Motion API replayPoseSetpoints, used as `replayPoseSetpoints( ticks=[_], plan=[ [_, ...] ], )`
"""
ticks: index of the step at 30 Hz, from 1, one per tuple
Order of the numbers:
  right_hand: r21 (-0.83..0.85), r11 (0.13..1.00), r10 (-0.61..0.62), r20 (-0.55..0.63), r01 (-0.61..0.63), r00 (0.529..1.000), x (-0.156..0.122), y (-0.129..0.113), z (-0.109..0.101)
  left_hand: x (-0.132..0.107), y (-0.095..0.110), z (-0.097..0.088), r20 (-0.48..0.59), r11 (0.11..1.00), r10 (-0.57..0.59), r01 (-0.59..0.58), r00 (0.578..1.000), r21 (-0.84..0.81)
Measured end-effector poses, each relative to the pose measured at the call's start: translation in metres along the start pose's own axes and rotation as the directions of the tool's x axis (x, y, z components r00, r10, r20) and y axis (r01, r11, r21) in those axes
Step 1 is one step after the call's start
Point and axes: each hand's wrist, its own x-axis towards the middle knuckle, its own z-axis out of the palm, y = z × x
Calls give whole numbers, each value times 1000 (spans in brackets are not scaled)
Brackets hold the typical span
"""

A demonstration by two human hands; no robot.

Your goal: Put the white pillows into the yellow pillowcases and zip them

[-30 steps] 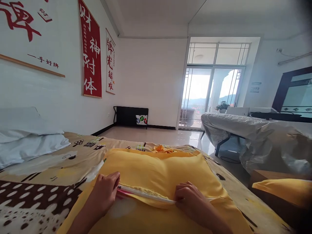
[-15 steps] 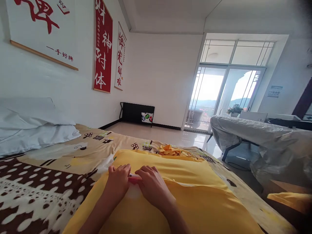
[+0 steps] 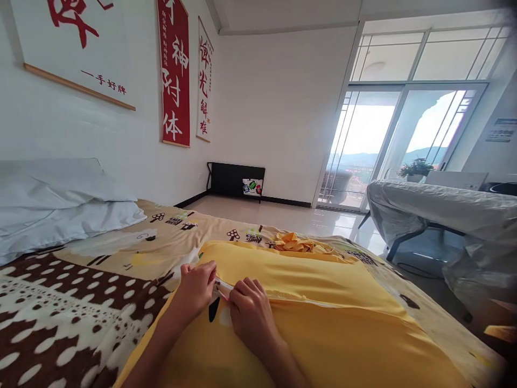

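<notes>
A yellow pillow in a zip-up cover [image 3: 307, 302] lies on the patterned bedspread [image 3: 81, 302] in front of me. My left hand [image 3: 196, 291] pinches the left end of the cover's zip seam [image 3: 283, 298]. My right hand [image 3: 250, 312] is closed right beside it, fingers pinched at the zip's end. The zip pull itself is hidden under my fingers. The seam runs closed to the right across the pillow.
White pillows [image 3: 60, 210] are stacked at the left against the wall. A crumpled yellow cloth [image 3: 297, 243] lies beyond the pillow. A table under plastic sheeting [image 3: 440, 210] stands to the right across a strip of floor. Glass doors [image 3: 396, 140] are at the back.
My right hand slid left along the zip seam from the pillow's middle until it met my left hand. The open gap in the cover has closed. The view shifted slightly right.
</notes>
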Motion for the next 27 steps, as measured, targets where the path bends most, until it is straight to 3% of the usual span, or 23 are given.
replayPoseSetpoints(
  ticks=[8, 14, 18, 27],
  plan=[
    [30, 1000, 8, 88, -11, 996, -3, -2, 0, 4, -14, -6, 72, 999, -17, 21, 997, -50],
    [20, 999, 42, 229, -48, 972, -4, -4, -4, 9, -25, -5, 7, 988, -138, 137, 990, 74],
    [15, 1000, 4, 317, -9, 948, -2, -8, -8, 11, -36, -6, 11, 978, -193, 191, 981, 88],
    [23, 1000, -25, 329, 18, 944, -2, -9, -10, 19, -44, 4, -29, 972, -221, 222, 975, 80]
  ],
)
